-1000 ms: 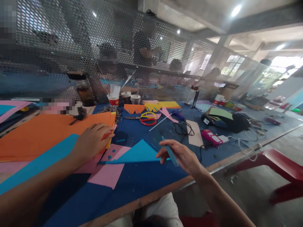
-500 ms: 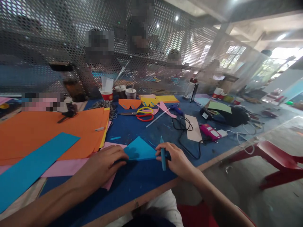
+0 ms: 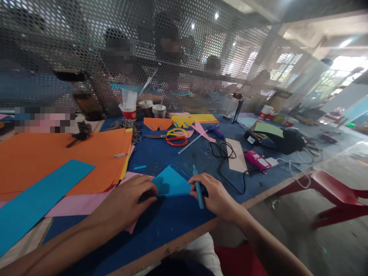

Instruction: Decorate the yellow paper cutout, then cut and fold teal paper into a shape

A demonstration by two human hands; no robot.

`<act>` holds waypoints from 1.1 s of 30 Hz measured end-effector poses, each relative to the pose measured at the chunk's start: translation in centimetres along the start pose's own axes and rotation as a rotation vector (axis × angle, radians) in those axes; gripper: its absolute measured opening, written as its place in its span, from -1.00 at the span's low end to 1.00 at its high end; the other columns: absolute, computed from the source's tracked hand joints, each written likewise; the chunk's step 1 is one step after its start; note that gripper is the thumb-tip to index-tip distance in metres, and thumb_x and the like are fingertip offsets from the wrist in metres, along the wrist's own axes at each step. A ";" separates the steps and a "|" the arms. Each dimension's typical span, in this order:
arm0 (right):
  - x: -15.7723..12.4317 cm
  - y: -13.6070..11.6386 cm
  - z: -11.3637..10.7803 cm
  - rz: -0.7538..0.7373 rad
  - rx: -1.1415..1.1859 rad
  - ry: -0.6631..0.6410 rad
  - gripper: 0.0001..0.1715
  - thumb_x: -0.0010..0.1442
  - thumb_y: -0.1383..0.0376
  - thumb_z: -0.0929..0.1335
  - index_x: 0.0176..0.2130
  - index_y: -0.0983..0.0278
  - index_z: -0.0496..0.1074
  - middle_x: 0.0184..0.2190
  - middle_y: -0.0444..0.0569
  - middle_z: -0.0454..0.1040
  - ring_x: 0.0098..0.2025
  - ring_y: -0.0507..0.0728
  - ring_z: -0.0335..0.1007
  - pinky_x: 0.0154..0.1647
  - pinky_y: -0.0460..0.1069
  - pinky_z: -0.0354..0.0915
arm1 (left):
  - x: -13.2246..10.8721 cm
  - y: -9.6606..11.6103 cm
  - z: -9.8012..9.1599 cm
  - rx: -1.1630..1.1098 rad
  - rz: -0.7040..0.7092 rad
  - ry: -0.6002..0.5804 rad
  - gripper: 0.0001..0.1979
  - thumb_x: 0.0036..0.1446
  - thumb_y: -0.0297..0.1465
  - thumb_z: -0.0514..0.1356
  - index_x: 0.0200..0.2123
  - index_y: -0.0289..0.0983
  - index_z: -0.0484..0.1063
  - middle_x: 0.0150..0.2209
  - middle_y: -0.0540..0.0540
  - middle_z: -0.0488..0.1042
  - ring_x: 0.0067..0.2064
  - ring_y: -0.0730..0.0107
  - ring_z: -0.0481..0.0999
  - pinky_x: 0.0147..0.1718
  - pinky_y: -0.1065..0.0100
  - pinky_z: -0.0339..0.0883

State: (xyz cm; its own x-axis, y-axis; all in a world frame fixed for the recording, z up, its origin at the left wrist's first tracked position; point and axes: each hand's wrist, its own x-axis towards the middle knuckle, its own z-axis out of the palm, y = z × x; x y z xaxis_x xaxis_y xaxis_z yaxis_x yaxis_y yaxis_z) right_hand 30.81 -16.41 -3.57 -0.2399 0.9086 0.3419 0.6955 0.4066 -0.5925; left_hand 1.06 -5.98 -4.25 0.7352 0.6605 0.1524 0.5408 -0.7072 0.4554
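Your blue table runs along a perforated screen. Your left hand pinches one corner of the blue paper (a triangle, near the table's edge); your right hand, gripping a pen, touches another.

Mostly dim, glaring window at right, edges stretched

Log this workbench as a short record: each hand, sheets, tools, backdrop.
Left hand: fingertips at left end of blue paper
Right hand: holds light-blue pen, fingers at blue paper's right end
Sheets: orange stack on the left, blue strip lying across it
Tools: scissors with yellow and red handles; blue corded tool
Backdrop: perforated screen
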 end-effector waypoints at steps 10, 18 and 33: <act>-0.1 -0.3 -0.1 -0.031 -0.038 -0.049 -0.66 0.37 0.36 0.45 0.10 0.17 0.39 -0.08 0.02 0.57 -0.03 0.20 0.52 0.00 0.08 0.41 | 0.1 0.6 -0.1 -0.002 0.029 -0.034 -0.84 0.30 -0.28 0.17 -0.21 -0.10 0.56 -0.07 -0.12 0.64 0.14 -0.03 0.57 0.10 -0.03 0.44; 0.1 -0.6 0.2 -0.057 -0.073 -0.050 -0.61 0.38 0.37 0.45 0.15 0.15 0.39 -0.08 0.01 0.59 -0.02 0.21 0.51 0.02 0.11 0.40 | 0.1 1.4 -0.1 0.023 0.024 0.003 -0.87 0.24 -0.36 0.19 -0.22 -0.14 0.56 -0.12 -0.13 0.63 0.07 0.00 0.59 0.04 0.02 0.45; 0.3 -1.2 0.4 0.044 0.030 -0.064 -0.57 0.33 0.38 0.49 0.13 0.14 0.39 -0.06 -0.03 0.57 0.01 0.18 0.52 0.07 0.08 0.38 | 0.1 2.1 0.1 -0.025 -0.009 0.026 -0.90 0.17 -0.41 0.24 -0.23 -0.16 0.54 -0.16 -0.11 0.61 -0.06 0.08 0.57 -0.07 0.10 0.45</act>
State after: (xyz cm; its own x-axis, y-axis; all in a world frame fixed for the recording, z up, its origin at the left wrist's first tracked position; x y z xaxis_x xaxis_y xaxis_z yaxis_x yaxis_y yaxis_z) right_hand 29.62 -16.61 -3.10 -0.2530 0.9294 0.2688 0.6859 0.3683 -0.6277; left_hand 2.32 -7.37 -3.40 0.7193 0.6732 0.1713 0.5366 -0.6951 0.4784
